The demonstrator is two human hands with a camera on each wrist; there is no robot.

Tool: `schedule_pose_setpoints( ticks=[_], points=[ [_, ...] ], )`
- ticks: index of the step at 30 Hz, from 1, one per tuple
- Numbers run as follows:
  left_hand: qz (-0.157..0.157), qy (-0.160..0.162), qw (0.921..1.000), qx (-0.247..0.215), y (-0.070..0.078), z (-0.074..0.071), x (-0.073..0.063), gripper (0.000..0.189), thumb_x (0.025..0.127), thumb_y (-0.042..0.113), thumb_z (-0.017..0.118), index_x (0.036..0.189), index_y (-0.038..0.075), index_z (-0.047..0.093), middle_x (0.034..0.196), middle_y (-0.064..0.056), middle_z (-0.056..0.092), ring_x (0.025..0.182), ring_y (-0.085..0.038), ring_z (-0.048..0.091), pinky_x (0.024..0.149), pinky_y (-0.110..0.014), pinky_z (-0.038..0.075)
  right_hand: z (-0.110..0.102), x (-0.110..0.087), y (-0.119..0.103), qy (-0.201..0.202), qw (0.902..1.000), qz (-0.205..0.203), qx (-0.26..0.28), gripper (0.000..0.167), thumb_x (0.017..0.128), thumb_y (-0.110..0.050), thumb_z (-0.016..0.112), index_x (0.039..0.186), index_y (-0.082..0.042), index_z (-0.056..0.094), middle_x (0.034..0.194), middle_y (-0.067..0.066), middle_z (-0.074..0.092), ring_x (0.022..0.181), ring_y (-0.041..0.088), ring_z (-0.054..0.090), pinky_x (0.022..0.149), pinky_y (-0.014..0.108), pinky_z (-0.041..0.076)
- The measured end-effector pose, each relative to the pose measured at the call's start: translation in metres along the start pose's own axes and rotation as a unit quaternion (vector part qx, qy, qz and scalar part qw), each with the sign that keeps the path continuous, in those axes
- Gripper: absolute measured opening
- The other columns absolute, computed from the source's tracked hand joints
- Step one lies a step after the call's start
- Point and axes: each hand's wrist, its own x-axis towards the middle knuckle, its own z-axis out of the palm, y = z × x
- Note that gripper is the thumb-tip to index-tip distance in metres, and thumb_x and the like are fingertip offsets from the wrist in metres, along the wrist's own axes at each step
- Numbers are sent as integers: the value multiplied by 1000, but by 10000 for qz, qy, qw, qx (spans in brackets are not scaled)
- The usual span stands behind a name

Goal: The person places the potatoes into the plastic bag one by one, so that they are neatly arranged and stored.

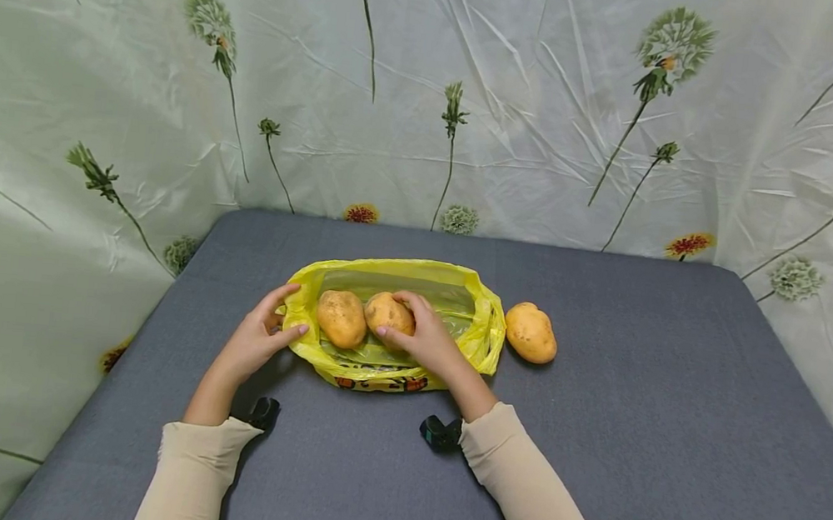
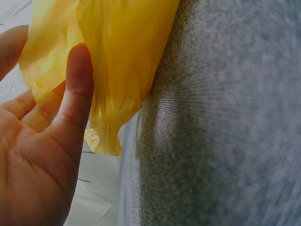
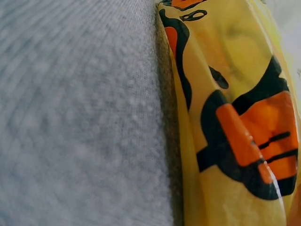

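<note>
A yellow plastic bag lies with its wide mouth facing up. Inside it, toward the left, one potato rests beside a second potato. My right hand reaches in over the near rim and grips that second potato between thumb and fingers. At the bag's left end, my left hand holds the plastic, thumb on the near side and fingers round the far side. The left wrist view shows this hand against the gathered bag end. Only the bag's printed side fills the right wrist view.
Another potato lies on the grey cloth-covered table, just outside the bag's right end. A pale curtain printed with flowers hangs behind the table and along its sides. Black wrist devices sit at both sleeves.
</note>
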Motion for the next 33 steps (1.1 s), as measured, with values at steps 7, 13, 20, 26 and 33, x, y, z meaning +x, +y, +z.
schedule_pose_setpoints(
  ticks=[7,13,20,26,33],
  points=[
    [-28,4,10000,8,-2,0,0,66,86,13,62,140,8,26,134,-20,33,99,-35,50,68,-22,44,-1,-1,-1,45,9999,-54,115,54,82,-33,66,127,-14,44,126,8,42,106,23,47,81,39,43],
    [-21,-8,10000,3,-1,0,0,66,86,13,62,141,9,25,133,-21,34,98,-35,50,67,-23,44,-5,-3,-5,156,9993,-257,239,51,82,-30,66,126,-12,46,127,6,41,111,21,44,86,38,40],
    [-48,-17,10000,26,0,0,0,67,86,15,62,141,10,25,136,-19,31,100,-35,50,68,-23,44,-11,-5,-7,327,9971,-572,369,51,84,-25,64,127,-5,45,127,7,42,116,22,39,93,36,35],
    [-45,-6,10000,31,0,0,0,67,85,14,63,140,9,26,137,-19,30,101,-35,49,68,-23,44,-20,-15,-24,568,9924,-1009,413,48,83,-12,66,124,1,46,124,17,44,116,32,40,92,45,34],
    [-58,13,10000,59,0,0,0,66,85,15,63,140,10,26,137,-18,30,102,-35,49,69,-23,44,-35,-30,-50,884,9868,-1346,183,43,81,-4,65,120,5,48,119,20,47,111,32,44,90,43,36]
  ],
)
